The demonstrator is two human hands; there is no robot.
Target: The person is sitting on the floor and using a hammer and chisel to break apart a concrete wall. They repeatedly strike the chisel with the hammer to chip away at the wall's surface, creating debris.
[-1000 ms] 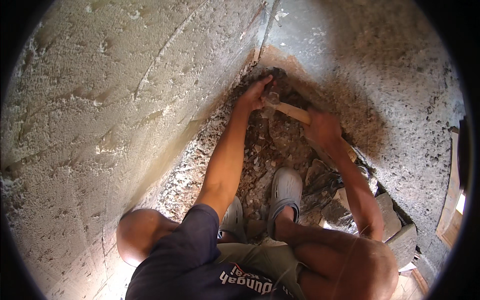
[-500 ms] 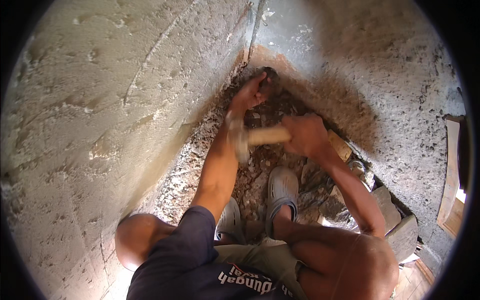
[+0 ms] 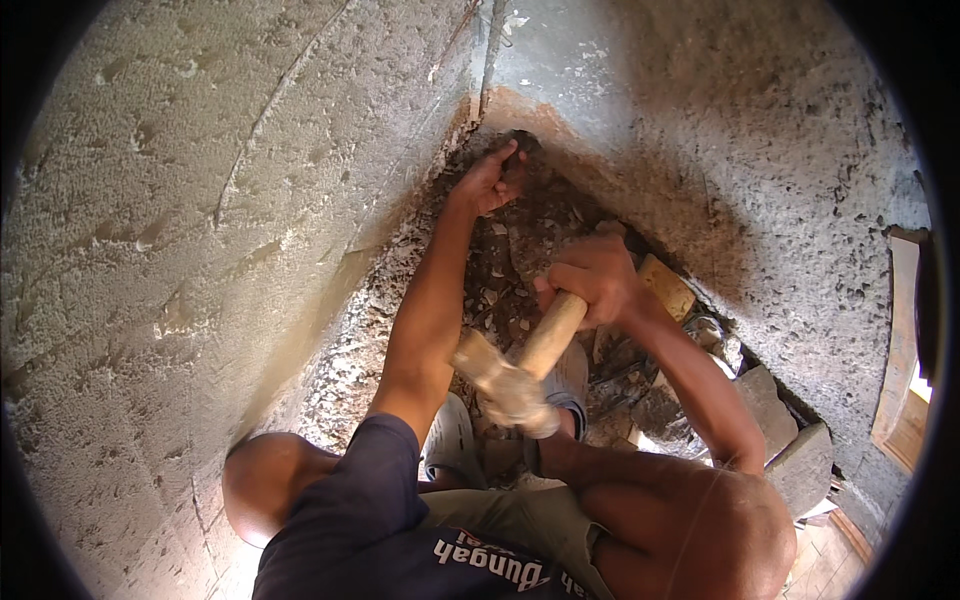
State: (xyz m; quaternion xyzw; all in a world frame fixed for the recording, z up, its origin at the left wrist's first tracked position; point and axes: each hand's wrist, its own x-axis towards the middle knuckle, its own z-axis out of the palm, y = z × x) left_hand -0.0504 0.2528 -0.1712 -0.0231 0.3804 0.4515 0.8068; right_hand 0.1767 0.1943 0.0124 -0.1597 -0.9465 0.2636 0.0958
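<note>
My right hand [image 3: 595, 278] grips the wooden handle of a hammer [image 3: 552, 338] with a thick double-faced head. The hammer head hangs back toward my feet, above my shoes and to the right of my left forearm. At the far end of the corner, my left hand [image 3: 490, 180] is closed round a dark object [image 3: 522, 147] where the two walls meet. Its kind is hard to make out, since fingers and shadow cover most of it. Broken rubble [image 3: 500, 250] and dirt lie under both hands.
A rough plastered wall [image 3: 230, 200] rises on my left, another wall [image 3: 780, 180] on my right. Stone blocks [image 3: 765, 410] and a yellowish block [image 3: 665, 287] line the right wall's foot. My grey clog [image 3: 450, 440] stands among debris. A thin pipe [image 3: 490, 60] runs up the corner.
The hammer head has swung from beside my left forearm back toward my knees, and its handle has turned with it. My left hand stays at the corner, closed on the dark object.
</note>
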